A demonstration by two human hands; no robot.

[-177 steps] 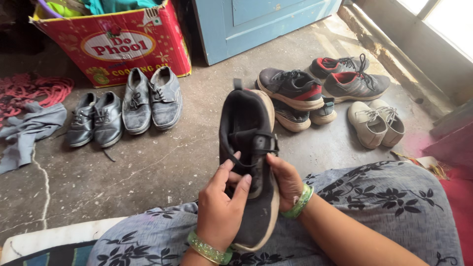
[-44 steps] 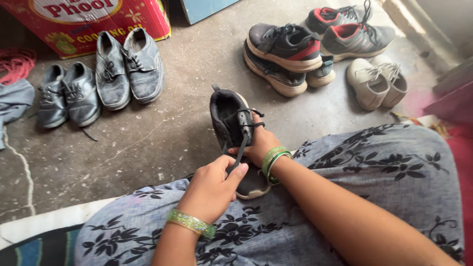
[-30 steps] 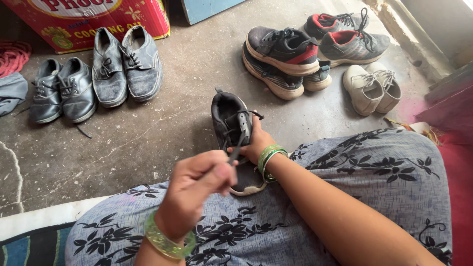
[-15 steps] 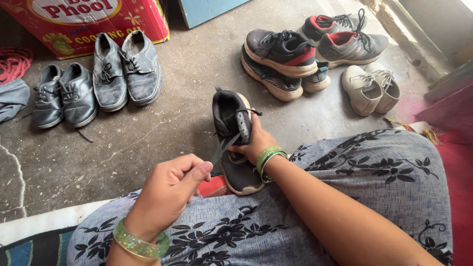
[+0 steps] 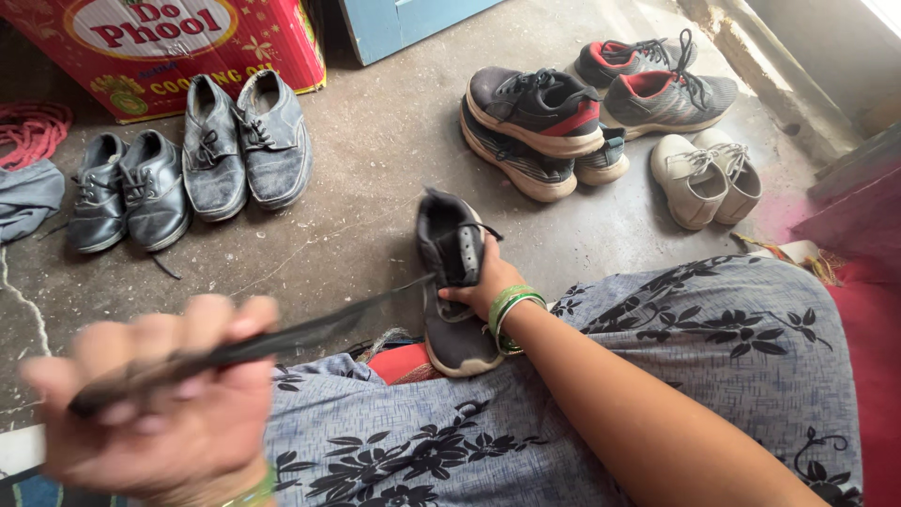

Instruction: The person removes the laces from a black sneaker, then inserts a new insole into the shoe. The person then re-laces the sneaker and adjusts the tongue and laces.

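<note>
- Since half a second ago the left hand (image 5: 155, 390) has swung out and toward the camera, well away from the black shoe (image 5: 455, 282); the black lace (image 5: 310, 330) now runs out long from the shoe to that hand.
- Left hand: blurred with motion, nearest the camera, fingers curled shut around the free end of the lace; green bangle at the wrist.
- Lace: stretched in a near-straight line from the fist up to the front of the shoe.
- Lap: grey dress (image 5: 601, 394) with a dark flower print, lying just below the shoe; a bit of red cloth (image 5: 399, 361) shows at the shoe's near end.
- Right hand (image 5: 486, 282): clasped on the right side of the shoe, thumb across the tongue area, steadying it; green bangles (image 5: 511, 308) on the wrist.
- Black shoe: on the floor at the knee's edge, one end against the lap and the other pointing away, opening up.
- Far left of the shoe: two pairs of dusty grey lace-up shoes (image 5: 192, 169) side by side.
- Beyond those: a red carton (image 5: 178, 42).
- Far left edge: a grey rag (image 5: 26, 192), a pink cord (image 5: 33, 131) above it.
- Beyond the shoe, to the right: grey and red sneakers (image 5: 582, 108) piled together, then a pair of cream shoes (image 5: 704, 174).
- Farthest back: a blue door (image 5: 413, 19).
</note>
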